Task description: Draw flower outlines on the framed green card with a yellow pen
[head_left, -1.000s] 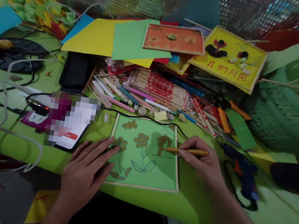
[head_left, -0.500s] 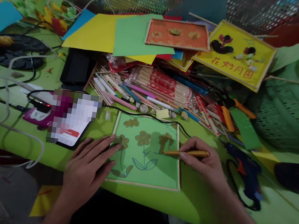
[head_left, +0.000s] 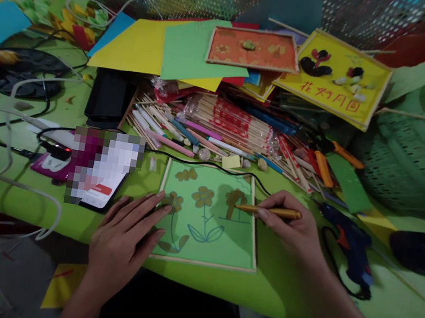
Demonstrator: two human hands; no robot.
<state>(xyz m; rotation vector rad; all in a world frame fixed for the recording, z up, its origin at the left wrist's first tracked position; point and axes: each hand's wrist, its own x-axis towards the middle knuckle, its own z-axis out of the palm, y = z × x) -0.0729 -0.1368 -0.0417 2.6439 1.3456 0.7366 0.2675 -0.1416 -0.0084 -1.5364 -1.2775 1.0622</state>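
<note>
A green sheet (head_left: 182, 219) edged with thin sticks lies in front of me, with flowers and a tree drawn on it. Several blooms and the tree are coloured gold. My right hand (head_left: 287, 220) pinches a gold marker pen (head_left: 282, 213), its tip at the tree's trunk near the right side of the sheet. Fingers outstretched, my left hand (head_left: 120, 244) rests flat across the sheet's left edge and holds nothing.
Left of the sheet lies a phone (head_left: 103, 189) beside a purple device (head_left: 52, 167) with cables. Behind are pens and sticks (head_left: 177, 126), coloured paper (head_left: 133, 48) and finished framed pictures (head_left: 343, 80). A glue gun (head_left: 348, 247) and a green basket (head_left: 417, 155) stand right.
The pen's tip has moved up a little along the tree trunk, and the pen lies flatter. My left hand stays in place.
</note>
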